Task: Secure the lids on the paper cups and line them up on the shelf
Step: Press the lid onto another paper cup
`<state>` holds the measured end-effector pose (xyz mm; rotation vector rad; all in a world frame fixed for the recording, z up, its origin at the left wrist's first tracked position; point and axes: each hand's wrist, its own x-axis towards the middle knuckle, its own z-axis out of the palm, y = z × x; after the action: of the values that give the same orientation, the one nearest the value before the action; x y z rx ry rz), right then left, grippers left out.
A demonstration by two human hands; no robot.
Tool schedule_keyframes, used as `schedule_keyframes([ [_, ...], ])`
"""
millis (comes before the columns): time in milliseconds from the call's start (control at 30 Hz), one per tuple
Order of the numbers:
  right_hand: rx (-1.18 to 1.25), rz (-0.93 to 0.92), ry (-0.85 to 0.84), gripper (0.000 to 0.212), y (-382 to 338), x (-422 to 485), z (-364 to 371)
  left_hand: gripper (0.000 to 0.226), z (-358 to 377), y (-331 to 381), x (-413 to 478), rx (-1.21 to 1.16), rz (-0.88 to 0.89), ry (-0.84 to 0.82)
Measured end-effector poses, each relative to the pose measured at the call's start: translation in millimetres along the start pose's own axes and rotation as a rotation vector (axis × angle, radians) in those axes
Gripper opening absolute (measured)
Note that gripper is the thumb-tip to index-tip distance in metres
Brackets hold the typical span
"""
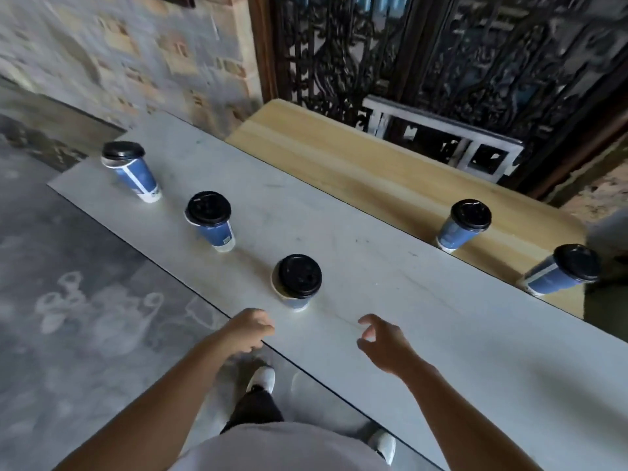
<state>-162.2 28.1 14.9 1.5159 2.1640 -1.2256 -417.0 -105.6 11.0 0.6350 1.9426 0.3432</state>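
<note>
Cups [297, 282] near table edge [190, 287], hands [253, 329] empty

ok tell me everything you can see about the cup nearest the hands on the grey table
The blue paper cup nearest the hands stands upright on the pale grey marbled tabletop, seen almost from above. Its round black plastic lid sits off-centre, leaving a crescent of white rim and tan inside showing on the left, so it looks not fully pressed on. Only a sliver of blue wall and white base shows. Nothing touches it; the left hand and right hand hover just short of it, both empty.
</note>
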Motion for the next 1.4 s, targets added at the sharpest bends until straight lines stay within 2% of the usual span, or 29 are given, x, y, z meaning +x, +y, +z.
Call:
schedule_keyframes([
  [100,0.379,0.161,0.15,0.039,-43,16,16,0.035,-44,-11,25,0.044,0.181,0.107],
  [200,0.553,0.173,0.28,0.039,-74,28,18,0.058,-64,-3,35,0.011,0.348,0.064],
  [333,0.5,0.117,0.418,0.048,-114,21,10,0.103,-72,14,46,0.043,0.547,-0.016],
  [467,0.263,0.017,0.334,0.078,-144,10,6,0.129,-66,27,61,0.119,0.655,-0.166],
  [533,0.17,0.013,0.295,0.083,-152,14,15,0.128,-61,30,68,0.118,0.668,-0.165],
  [700,0.051,0.028,0.314,0.079,-166,19,24,0.091,-53,37,67,0.071,0.69,-0.13],
  [967,-0.057,-0.09,0.467,0.08,-184,-1,8,0.096,-51,31,70,0.042,0.7,-0.126],
  [1200,-0.159,-0.033,0.334,0.079,-179,3,24,0.092,-50,35,67,0.04,0.683,-0.129],
  [1400,-0.192,-0.042,0.32,0.076,-177,10,30,0.09,-48,30,67,-0.002,0.649,-0.118],
])
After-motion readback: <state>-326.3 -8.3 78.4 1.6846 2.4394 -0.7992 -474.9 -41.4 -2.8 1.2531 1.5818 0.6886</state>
